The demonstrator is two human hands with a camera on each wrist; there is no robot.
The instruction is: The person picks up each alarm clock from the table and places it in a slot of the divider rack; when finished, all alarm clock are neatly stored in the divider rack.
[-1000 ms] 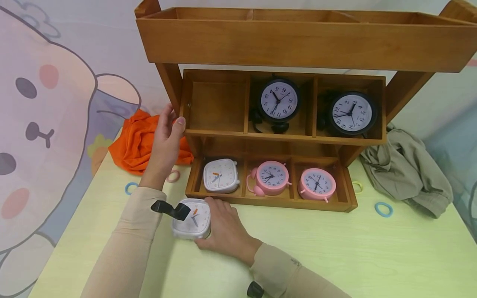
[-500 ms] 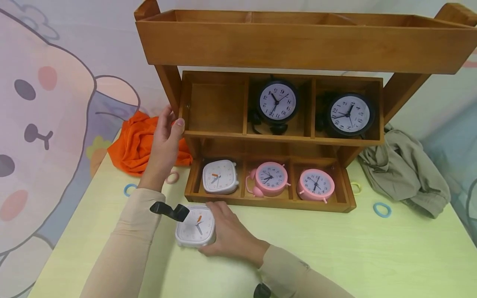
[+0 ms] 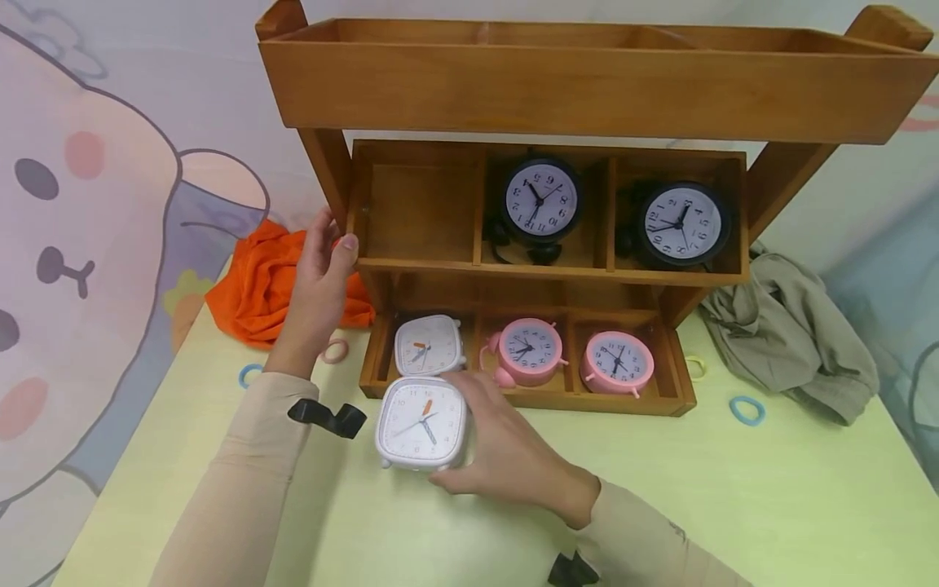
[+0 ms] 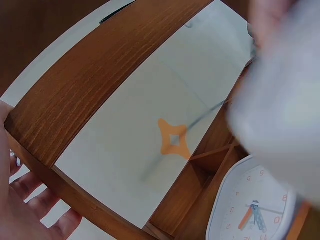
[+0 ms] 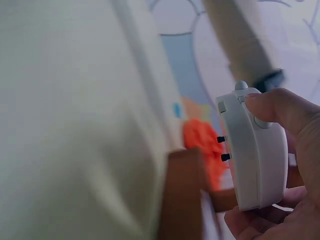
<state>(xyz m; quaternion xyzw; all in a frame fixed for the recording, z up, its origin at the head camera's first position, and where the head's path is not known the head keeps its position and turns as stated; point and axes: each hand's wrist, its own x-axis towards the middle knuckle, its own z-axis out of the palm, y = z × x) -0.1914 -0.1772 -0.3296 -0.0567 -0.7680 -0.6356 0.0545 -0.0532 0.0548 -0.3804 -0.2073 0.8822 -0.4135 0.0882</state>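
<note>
A white rounded-square alarm clock [image 3: 421,424] is held by my right hand [image 3: 517,456], thumb and fingers on opposite sides of its case. Its dial faces up toward the head camera, in front of the lower tier's left end. The right wrist view shows the same clock [image 5: 260,150] edge-on, with two small black knobs. My left hand [image 3: 314,285] holds the left side of the wooden shelf [image 3: 587,94], thumb near the middle tier's front corner. A similar white clock [image 3: 428,346] lies in the lower left compartment. Blur covers the upper right of the left wrist view.
Two pink clocks [image 3: 530,350] share the lower tier. Black clocks [image 3: 541,200] occupy the middle tier's centre and right compartments; its left one is bare. Orange cloth [image 3: 257,285] lies left, a grey-green garment [image 3: 795,334] right. Small coloured rings [image 3: 747,410] dot the table.
My right hand has carried the white clock to the right and, in the last half second, upward, so it looks larger and overlaps the lower tier's edge. My left hand stays on the shelf.
</note>
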